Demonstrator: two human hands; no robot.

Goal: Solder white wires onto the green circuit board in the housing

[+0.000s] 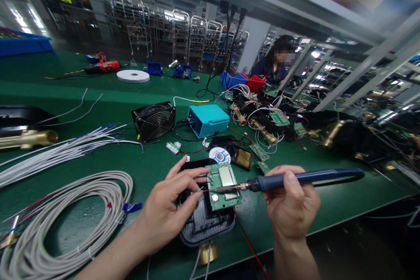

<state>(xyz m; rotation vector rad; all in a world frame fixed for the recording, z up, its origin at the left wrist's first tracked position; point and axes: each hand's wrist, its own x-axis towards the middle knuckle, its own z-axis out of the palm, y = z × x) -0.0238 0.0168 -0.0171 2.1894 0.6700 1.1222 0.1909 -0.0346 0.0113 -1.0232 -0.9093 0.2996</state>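
The right hand point(292, 203) was closed around a blue soldering iron point(295, 179), its tip touching the left edge of a green circuit board point(225, 186). The left hand point(170, 210) pinched a thin wire point(201, 190) at that spot. The board lay on a black housing point(203, 227) on the green table point(157, 96).

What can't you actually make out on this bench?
- Head view: where the soldering iron tip meets the green circuit board is too small to see.
- Black housing: mostly covered by board and left hand.
- Iron's cord: blurred out past the right hand.
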